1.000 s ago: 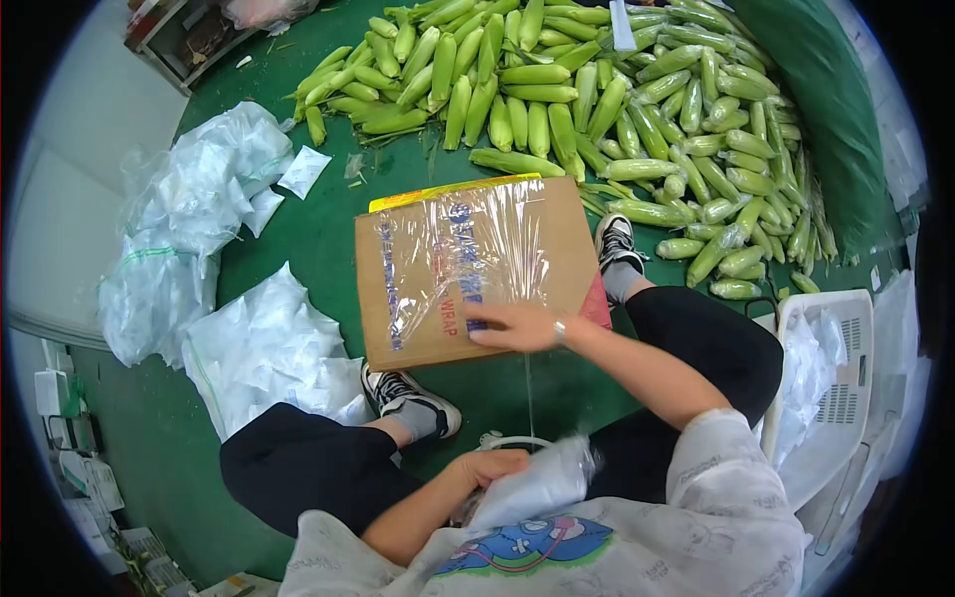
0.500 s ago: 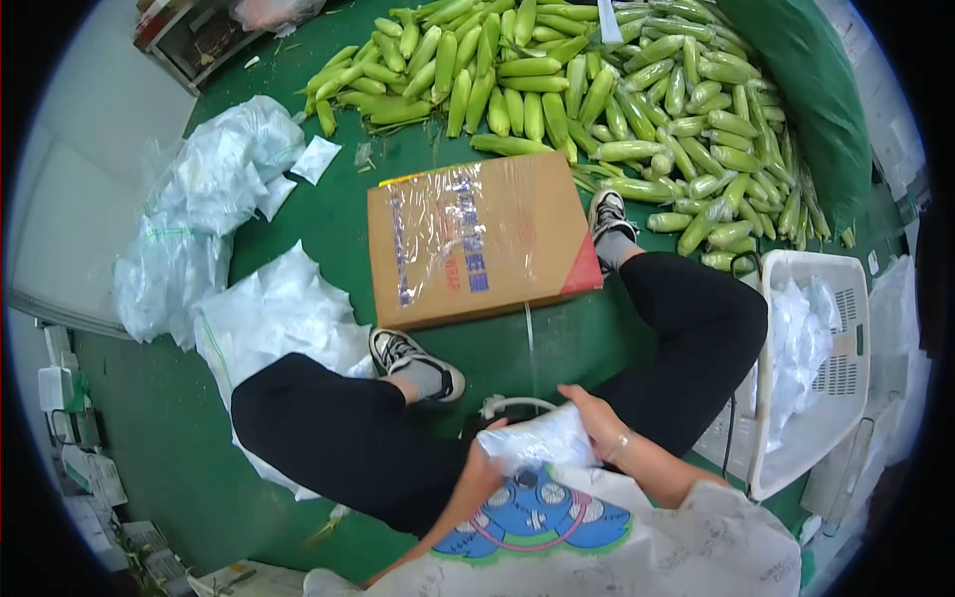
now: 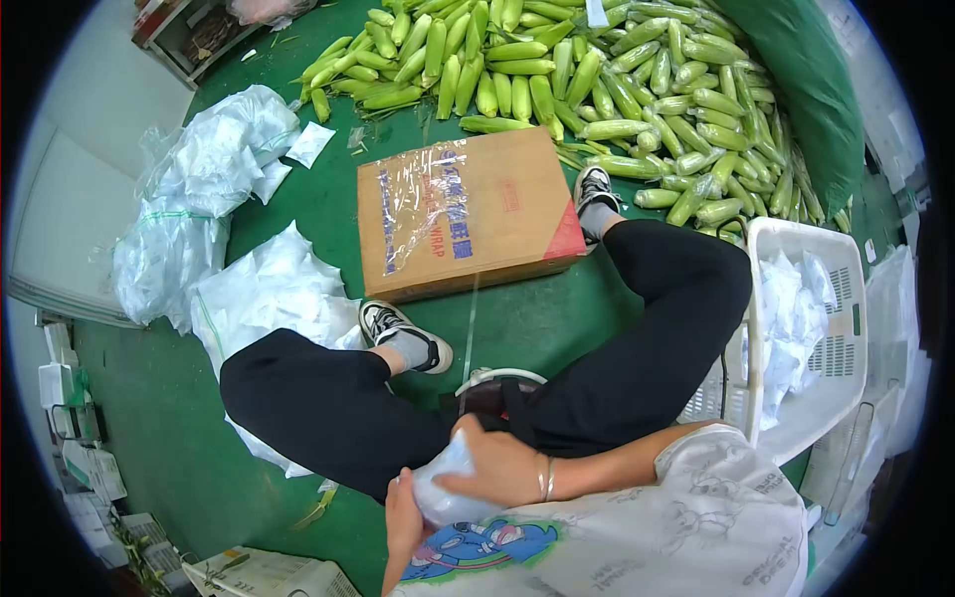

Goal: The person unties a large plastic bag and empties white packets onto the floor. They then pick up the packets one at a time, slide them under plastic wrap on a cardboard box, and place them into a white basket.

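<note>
A shiny white plastic packet [image 3: 446, 486] is held slantwise close to my shirt. My right hand [image 3: 495, 466] reaches over its upper side, fingers bent onto the plastic. Against the packet's lower left end, my left hand [image 3: 403, 517] is closed, partly hidden by the packet. Just beyond my hands, a dark object with a white rim [image 3: 497, 390] sits between my legs. A taped cardboard box [image 3: 517, 219] lies on the green floor between my feet.
Husked-green corn cobs [image 3: 517, 70] are heaped at the back, many on the right plastic-wrapped. A white basket [image 3: 846, 398] at right holds white packets. Bags of white packets [image 3: 269, 289] lie at left. A green sheet [image 3: 811, 99] borders the corn.
The packet has moved left and tilted from nearly level. My right hand has slid from its right end to over its top. The view has shifted slightly.
</note>
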A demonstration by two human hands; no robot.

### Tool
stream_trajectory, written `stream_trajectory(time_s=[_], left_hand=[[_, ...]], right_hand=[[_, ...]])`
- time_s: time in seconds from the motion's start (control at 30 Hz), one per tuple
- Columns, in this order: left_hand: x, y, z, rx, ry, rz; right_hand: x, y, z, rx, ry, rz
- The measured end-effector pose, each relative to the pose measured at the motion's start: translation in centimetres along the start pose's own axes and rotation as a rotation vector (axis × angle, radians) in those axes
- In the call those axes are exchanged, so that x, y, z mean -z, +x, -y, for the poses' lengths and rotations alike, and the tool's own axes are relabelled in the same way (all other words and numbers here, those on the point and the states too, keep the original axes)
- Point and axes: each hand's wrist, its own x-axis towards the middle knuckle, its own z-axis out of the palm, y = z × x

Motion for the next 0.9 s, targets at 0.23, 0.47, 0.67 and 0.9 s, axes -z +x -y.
stream_trajectory(time_s=[0.23,0.47,0.67,0.9], left_hand=[[-0.2,1.7,2.2,-0.194,0.401,0.179],[-2.3,2.3,-1.4,0.004,0.17,0.431],[-0.6,3.4,-3.9,-0.211,0.369,0.471],[-8.0,9.2,-7.2,0.077,-0.56,0.641]], right_hand=[[1.2,0.5,-1.0,0.102,0.782,-0.041],[11.5,-14.6,-3.2,0.145,0.737,-0.832],[11.5,-16.6,-14.2,-0.049,-0.744,-1.059],[10.5,-11.2,-2.0,0.236,-0.633,-0.613]])
